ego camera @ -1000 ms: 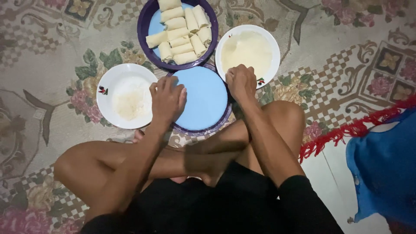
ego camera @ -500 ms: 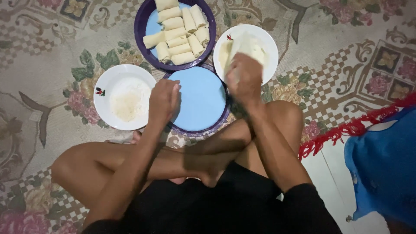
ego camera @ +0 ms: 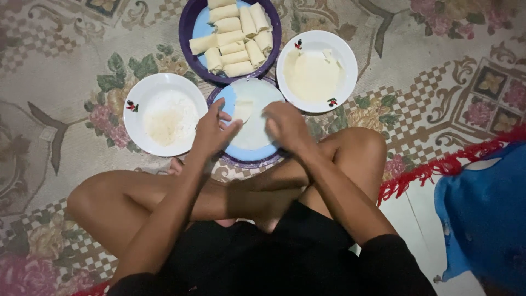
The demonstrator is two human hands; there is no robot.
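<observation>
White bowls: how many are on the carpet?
2. One white bowl lies left of the blue plate, holding white powder; the other white bowl lies to its upper right, holding pale wrappers.

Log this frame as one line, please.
left hand and right hand: on pale wrapper | blue plate | rolls plate behind

A person sits cross-legged on a patterned carpet (ego camera: 66, 87), both hands over a blue plate (ego camera: 249, 151) where a thin pale wrapper sheet (ego camera: 255, 118) lies spread; the left hand (ego camera: 211, 131) and right hand (ego camera: 287, 126) touch its edges, fingers loosely curled. Just beyond are a purple plate (ego camera: 186, 27) of rolled wrappers (ego camera: 233, 38), a white bowl of stacked sheets (ego camera: 315, 74) on the right, and a white bowl with pale filling (ego camera: 164, 115) on the left.
</observation>
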